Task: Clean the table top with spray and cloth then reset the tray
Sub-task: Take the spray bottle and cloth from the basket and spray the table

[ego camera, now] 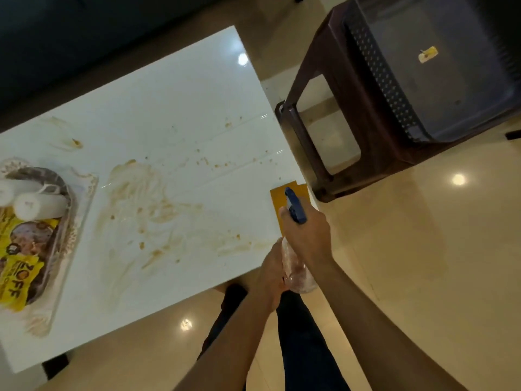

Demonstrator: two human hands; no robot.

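A clear spray bottle (296,273) with a blue trigger head (294,206) is held over the near right edge of the white table top (174,114). My right hand (306,235) grips its neck. My left hand (270,273) holds the bottle's body from the left. Brown smears and crumbs (158,213) cover the middle of the table. An orange-yellow cloth (277,197) lies at the table's right edge, partly behind the spray head. A clear tray (81,221) sits at the left end with white rolled items (39,206) and a yellow packet (19,273).
A dark brown plastic stool (324,131) stands just right of the table with a dark perforated basket (439,74) on it. A dark sofa (70,38) runs along the far side. My legs (298,334) are by the near table edge on a glossy beige floor (423,249).
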